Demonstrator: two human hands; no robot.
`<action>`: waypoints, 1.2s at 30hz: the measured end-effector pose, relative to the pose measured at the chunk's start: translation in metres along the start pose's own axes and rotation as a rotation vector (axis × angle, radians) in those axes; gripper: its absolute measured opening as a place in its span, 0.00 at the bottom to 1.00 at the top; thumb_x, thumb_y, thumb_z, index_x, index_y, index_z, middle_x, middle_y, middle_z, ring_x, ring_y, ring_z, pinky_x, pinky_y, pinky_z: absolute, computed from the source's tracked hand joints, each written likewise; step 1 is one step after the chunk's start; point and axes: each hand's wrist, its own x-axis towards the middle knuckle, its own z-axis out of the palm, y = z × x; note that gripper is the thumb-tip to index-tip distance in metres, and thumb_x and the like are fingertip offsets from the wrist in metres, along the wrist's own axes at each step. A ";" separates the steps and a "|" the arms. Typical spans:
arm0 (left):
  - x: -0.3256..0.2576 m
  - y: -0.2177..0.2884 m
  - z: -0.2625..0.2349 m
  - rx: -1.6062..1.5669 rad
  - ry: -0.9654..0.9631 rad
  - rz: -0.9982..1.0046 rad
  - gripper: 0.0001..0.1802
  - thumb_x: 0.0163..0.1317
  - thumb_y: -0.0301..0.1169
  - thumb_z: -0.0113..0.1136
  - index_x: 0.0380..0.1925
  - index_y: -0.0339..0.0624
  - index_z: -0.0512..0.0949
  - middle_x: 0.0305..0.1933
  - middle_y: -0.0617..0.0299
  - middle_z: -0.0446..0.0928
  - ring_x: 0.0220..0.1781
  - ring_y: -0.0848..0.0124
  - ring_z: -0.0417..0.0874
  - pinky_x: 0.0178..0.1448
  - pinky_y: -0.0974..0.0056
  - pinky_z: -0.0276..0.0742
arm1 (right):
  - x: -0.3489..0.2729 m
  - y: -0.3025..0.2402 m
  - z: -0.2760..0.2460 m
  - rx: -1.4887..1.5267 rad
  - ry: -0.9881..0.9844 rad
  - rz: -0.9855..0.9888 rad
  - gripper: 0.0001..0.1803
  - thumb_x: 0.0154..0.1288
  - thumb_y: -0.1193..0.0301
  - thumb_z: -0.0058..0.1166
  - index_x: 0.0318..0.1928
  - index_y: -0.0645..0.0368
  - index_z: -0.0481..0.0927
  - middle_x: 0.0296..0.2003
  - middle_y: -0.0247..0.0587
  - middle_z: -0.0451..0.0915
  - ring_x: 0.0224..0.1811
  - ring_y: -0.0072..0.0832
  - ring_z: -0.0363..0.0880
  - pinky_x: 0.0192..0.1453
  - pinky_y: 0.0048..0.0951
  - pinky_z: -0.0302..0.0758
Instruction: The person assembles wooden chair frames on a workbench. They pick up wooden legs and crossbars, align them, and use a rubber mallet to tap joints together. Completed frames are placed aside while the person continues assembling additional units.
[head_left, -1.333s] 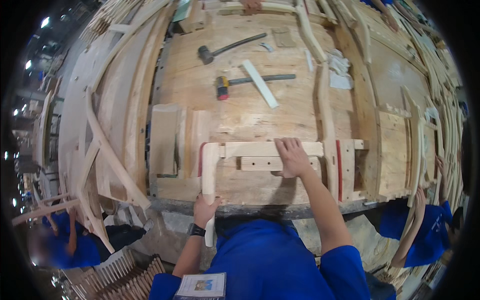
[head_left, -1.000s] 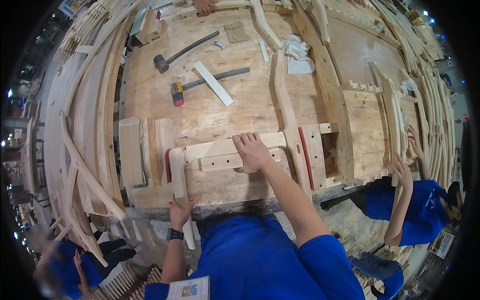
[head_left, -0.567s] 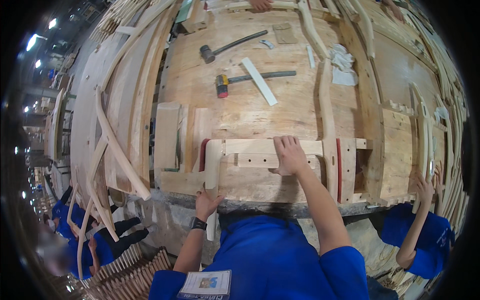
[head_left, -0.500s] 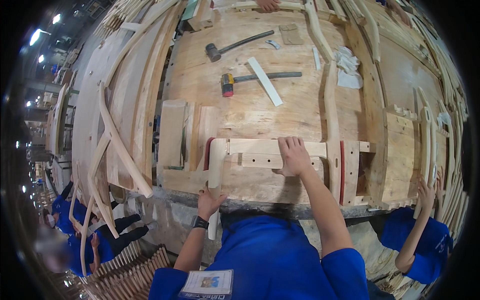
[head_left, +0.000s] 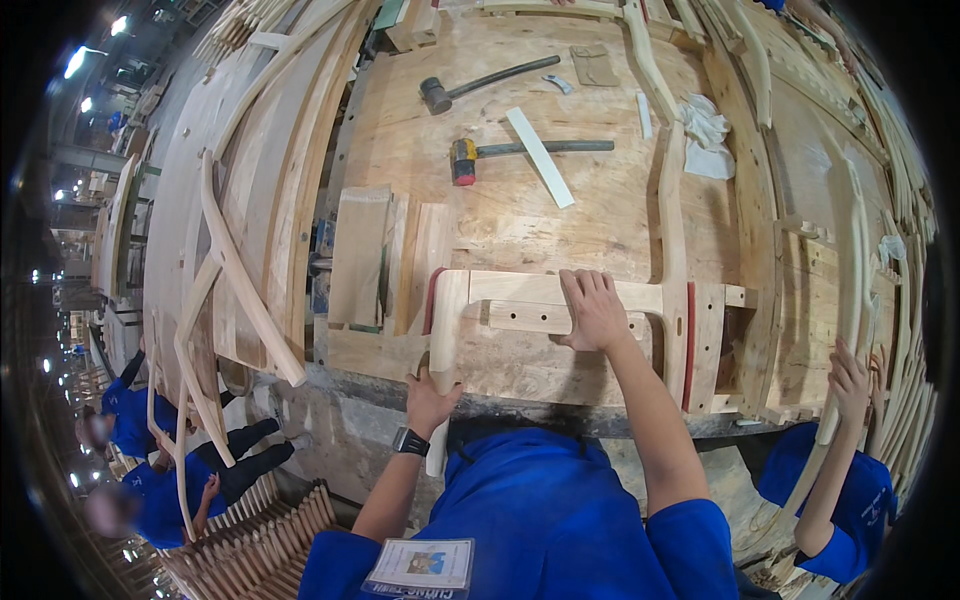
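My left hand (head_left: 432,397) is wrapped round the lower part of a pale wooden post (head_left: 453,310), whose end hangs past the bench's near edge. My right hand (head_left: 596,312) lies over a flat wooden crossrail (head_left: 520,288), fingers on its far side and thumb toward me. Below that rail sits a shorter strip (head_left: 515,318) with dark holes. At its right end the rail meets a long curved wooden leg (head_left: 671,220). The post stands against a red-padded block (head_left: 434,300) on the left; another red pad (head_left: 690,345) is beside the leg on the right.
Two mallets (head_left: 437,96) (head_left: 464,162), a white strip (head_left: 540,158), sandpaper-like brown sheet (head_left: 595,66) and white cloth (head_left: 707,135) lie on the bench (head_left: 500,230). Joined curved parts (head_left: 250,300) lean at left. A co-worker's hand (head_left: 848,380) holds a curved piece at right.
The gap between post and crossrail has closed, the post now sitting against the rail's end. My left hand has moved slightly up and right in view. The co-worker's piece at right has shifted.
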 end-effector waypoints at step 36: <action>-0.005 0.006 0.005 0.062 0.103 0.063 0.43 0.47 0.41 0.69 0.57 0.22 0.65 0.48 0.26 0.71 0.53 0.32 0.71 0.57 0.46 0.76 | 0.000 0.002 -0.002 0.034 0.008 -0.021 0.57 0.35 0.50 0.75 0.64 0.64 0.63 0.51 0.52 0.72 0.58 0.45 0.69 0.67 0.44 0.63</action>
